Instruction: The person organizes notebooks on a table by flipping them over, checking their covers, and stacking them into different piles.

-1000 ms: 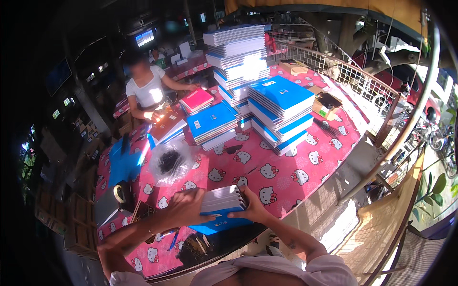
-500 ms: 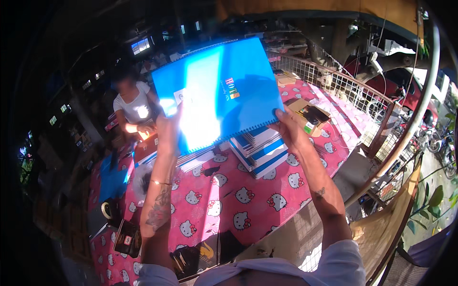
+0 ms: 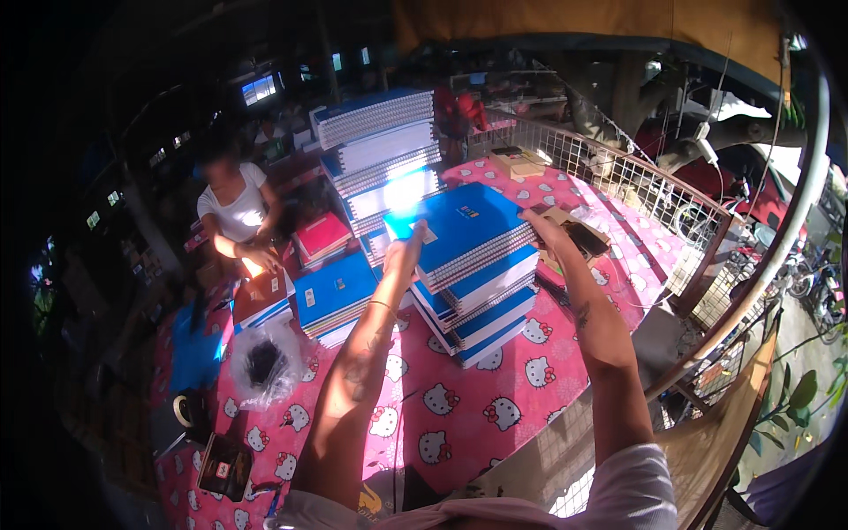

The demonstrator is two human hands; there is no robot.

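Note:
A blue-covered spiral notebook lies flat on top of a stack of notebooks, its cover partly in bright sun. My left hand grips its left edge, the thumb over the cover. At its right edge, my right hand holds the corner, with the fingers partly hidden. The stack's layers are turned different ways, so spiral bindings and white page edges alternate. Just behind it rises a taller stack of spiral notebooks.
To the left are a lower blue notebook pile, red notebooks and brown-covered ones. A clear plastic bag, tape roll and dark box lie on the pink tablecloth. A co-worker stands across; a wire fence runs right.
Both hands have lowered the blue notebook from in front of me onto the nearer stack. The taller stack and side piles behind it have come into view.

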